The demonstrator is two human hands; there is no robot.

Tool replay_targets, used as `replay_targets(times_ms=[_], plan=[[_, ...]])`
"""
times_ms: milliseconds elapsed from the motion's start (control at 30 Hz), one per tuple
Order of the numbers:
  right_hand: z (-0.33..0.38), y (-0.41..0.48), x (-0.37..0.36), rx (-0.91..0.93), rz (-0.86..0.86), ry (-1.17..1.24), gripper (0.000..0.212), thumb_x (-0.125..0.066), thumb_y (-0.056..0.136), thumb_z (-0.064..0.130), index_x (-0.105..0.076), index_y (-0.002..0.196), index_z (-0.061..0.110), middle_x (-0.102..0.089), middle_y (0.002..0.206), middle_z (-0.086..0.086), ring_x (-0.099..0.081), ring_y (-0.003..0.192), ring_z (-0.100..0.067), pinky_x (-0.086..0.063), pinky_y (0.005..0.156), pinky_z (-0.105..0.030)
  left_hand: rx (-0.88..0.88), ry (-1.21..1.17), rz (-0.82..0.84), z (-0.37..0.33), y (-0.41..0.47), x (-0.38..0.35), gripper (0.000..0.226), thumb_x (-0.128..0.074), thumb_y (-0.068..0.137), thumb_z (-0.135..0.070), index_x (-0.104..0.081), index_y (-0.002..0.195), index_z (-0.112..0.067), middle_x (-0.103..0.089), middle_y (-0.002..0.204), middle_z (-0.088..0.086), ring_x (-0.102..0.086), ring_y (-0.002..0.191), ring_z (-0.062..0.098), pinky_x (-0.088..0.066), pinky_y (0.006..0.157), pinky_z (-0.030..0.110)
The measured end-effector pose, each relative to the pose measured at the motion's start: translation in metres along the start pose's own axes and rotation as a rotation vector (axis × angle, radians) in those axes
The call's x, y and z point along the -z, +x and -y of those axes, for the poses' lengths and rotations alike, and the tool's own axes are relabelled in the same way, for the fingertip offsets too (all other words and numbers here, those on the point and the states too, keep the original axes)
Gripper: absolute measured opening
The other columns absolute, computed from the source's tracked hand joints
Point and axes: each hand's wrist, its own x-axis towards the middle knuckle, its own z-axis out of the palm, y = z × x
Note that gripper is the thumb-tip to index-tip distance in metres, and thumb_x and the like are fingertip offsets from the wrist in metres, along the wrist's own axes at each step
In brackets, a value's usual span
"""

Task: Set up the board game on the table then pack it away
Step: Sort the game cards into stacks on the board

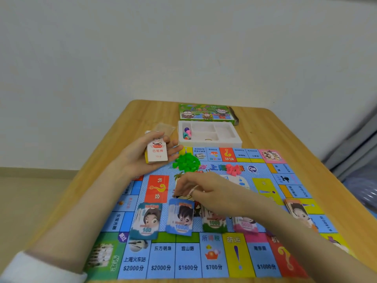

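While left hand (140, 155) grips white card stack (157, 153), right hand (206, 190) curls over blue paper banknotes (180, 218); grasp indeterminate. Green plastic houses (186, 162) lie between.

- Table (265, 127) is showing a light wood-grain top, smooth, with a soft sheen.
- Game board (183, 260) is presenting as a printed sheet, smooth and slightly glossy.
- Tray (210, 143) is looking like white moulded foam or plastic, matt.
- Box (206, 113) is showing printed card.
- Green houses (186, 161) and pink pieces (232, 169) are reading as plastic.
- Card deck (157, 153) and banknotes (145, 221) are appearing as printed paper.
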Motion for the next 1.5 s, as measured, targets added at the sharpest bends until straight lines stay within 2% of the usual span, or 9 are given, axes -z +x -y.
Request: replay_targets(times_ms=[133,367,467,600,733,867,1200,1367,1500], plan=[[-0.002,-0.003,-0.006,0.025,0.008,0.019,0.033,-0.036,0.090,-0.002,-0.058,0.111,0.012,-0.062,0.112,0.003,-0.056,0.103,-0.002,-0.047,0.092,-0.022,0.002,-0.014,-0.011,-0.001,-0.001,0.001,0.022,-0.057,0.080,-0.021,-0.061,0.062,-0.008,-0.069,0.086,0.014,-0.070,0.094,0.027,-0.048,0.090,0.050],[-0.001,-0.014,-0.009,0.032,0.033,0.038,0.035,-0.036,0.090,-0.001,-0.057,0.112,0.015,-0.063,0.113,0.006,-0.057,0.104,0.000,-0.047,0.093,-0.021,0.031,-0.012,0.046,-0.001,-0.001,0.003,0.020,-0.081,0.062,-0.016,-0.064,0.063,-0.007,-0.069,0.090,0.015,-0.069,0.097,0.028,-0.049,0.092,0.048],[-0.007,-0.019,0.006,0.005,-0.074,0.082,0.033,-0.037,0.091,-0.003,-0.058,0.108,0.016,-0.064,0.110,0.005,-0.058,0.103,-0.003,-0.047,0.093,-0.024,0.027,-0.014,0.014,-0.001,0.000,0.003,0.016,-0.072,0.071,-0.018,-0.064,0.061,-0.008,-0.069,0.088,0.014,-0.070,0.097,0.027,-0.050,0.091,0.047],[-0.021,-0.029,0.026,-0.070,-0.113,0.051,0.034,-0.036,0.090,-0.005,-0.059,0.107,0.014,-0.065,0.109,0.005,-0.060,0.102,-0.003,-0.046,0.088,-0.016,0.059,-0.004,0.051,0.000,-0.002,0.001,0.023,-0.085,0.057,-0.015,-0.064,0.061,-0.008,-0.069,0.090,0.014,-0.069,0.098,0.028,-0.051,0.090,0.045],[-0.029,-0.034,0.021,-0.083,-0.060,0.010,0.037,-0.035,0.089,-0.006,-0.059,0.109,0.014,-0.064,0.111,0.006,-0.058,0.104,0.001,-0.046,0.094,-0.022,0.059,0.042,0.023,0.003,-0.002,-0.001,0.018,-0.068,0.072,-0.020,-0.063,0.059,-0.009,-0.067,0.088,0.012,-0.070,0.097,0.027,-0.052,0.089,0.043],[-0.028,-0.038,0.019,-0.078,-0.053,0.048,0.037,-0.035,0.088,-0.008,-0.059,0.109,0.011,-0.065,0.113,0.002,-0.057,0.108,-0.003,-0.045,0.094,-0.022,0.077,-0.003,0.076,0.001,-0.004,-0.001,0.040,-0.095,0.036,-0.014,-0.066,0.062,-0.007,-0.069,0.091,0.015,-0.067,0.103,0.029,-0.053,0.090,0.045],[-0.025,-0.056,0.013,-0.055,-0.059,0.064,0.041,-0.035,0.086,-0.008,-0.061,0.109,0.014,-0.066,0.110,0.006,-0.058,0.105,0.001,-0.044,0.092,-0.014,0.062,-0.042,0.045,0.000,-0.005,-0.002,0.043,-0.096,0.032,-0.011,-0.068,0.063,-0.006,-0.069,0.093,0.016,-0.067,0.103,0.030,-0.053,0.089,0.048],[-0.043,-0.065,0.040,-0.092,-0.215,0.048,0.039,-0.036,0.082,0.001,-0.061,0.102,0.023,-0.067,0.108,0.014,-0.057,0.107,0.003,-0.043,0.098,-0.030,0.043,-0.064,0.067,-0.001,-0.006,-0.003,0.042,-0.095,0.033,-0.010,-0.065,0.063,-0.006,-0.069,0.088,0.016,-0.068,0.101,0.029,-0.054,0.087,0.048],[-0.058,-0.077,0.043,-0.172,-0.180,0.012,0.045,-0.036,0.085,-0.006,-0.062,0.098,0.028,-0.066,0.107,0.014,-0.060,0.105,-0.004,-0.045,0.097,-0.037,0.034,-0.058,0.068,-0.001,-0.007,-0.003,0.043,-0.095,0.032,-0.010,-0.064,0.062,-0.007,-0.069,0.087,0.015,-0.068,0.102,0.028,-0.054,0.086,0.049]])
